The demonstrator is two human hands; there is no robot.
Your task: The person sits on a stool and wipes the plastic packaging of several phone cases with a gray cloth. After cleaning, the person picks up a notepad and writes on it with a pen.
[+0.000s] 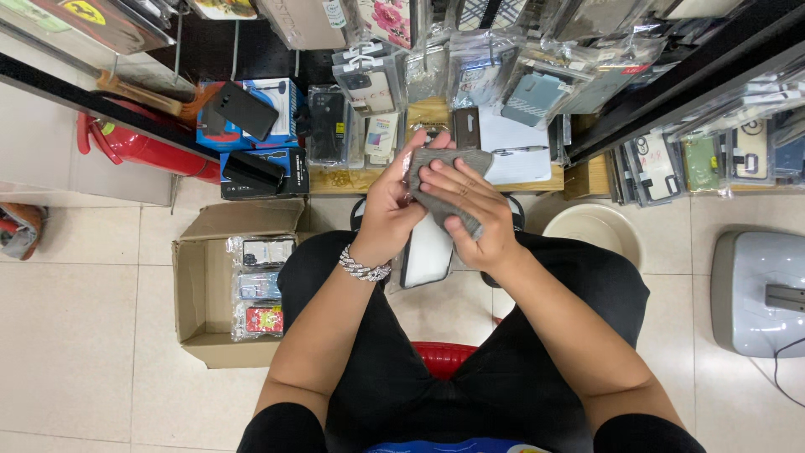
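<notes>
Red stool (pixel 443 356) under seated person. Left hand (pixel 387 216) closed around white phone case (pixel 428 252), held above lap. Right hand (pixel 470 216) presses grey cloth (pixel 444 180) flat on it. Step: wiping, judged. Next calls for steady grip.

My one view comes from the head camera, looking steeply down, close above my lap (pixel 470 369) and the floor (pixel 75 335); shelves (pixel 470 75), perhaps slightly distorted, fill the top edge.

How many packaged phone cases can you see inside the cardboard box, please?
3 in the cardboard box: a pale case at the far end, a bluish case in the middle, a red case nearest the person. More may lie hidden underneath.
</notes>
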